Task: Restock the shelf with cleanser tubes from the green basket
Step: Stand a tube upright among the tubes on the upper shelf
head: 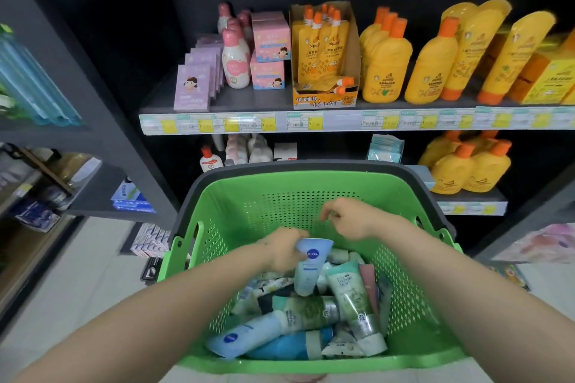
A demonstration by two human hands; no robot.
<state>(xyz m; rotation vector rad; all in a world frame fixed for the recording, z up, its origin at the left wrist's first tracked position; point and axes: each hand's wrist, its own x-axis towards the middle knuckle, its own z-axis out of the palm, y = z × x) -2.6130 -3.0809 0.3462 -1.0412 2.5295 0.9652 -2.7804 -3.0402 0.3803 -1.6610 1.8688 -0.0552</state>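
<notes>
Fingers (294,238) of your left hand (280,250) clasp the Nivea tube (311,267); right hand (353,218) loosely curled, empty. Yank, and neighbouring tubes (351,298) could tumble.

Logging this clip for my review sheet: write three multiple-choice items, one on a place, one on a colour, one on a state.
1. Where is the open cardboard box of yellow pouches? A. dark upper shelf B. lower shelf C. floor
2. What colour caps have the yellow plastic bottles? A. blue B. orange C. white
3. The upper pale blue Nivea tube in the green plastic basket is: A. lying loose B. standing on a shelf C. gripped by the left hand
Key: 1A, it stands beside the pink cartons there; 2B, every visible cap is orange; 3C, the hand closes on its upper end.
</notes>
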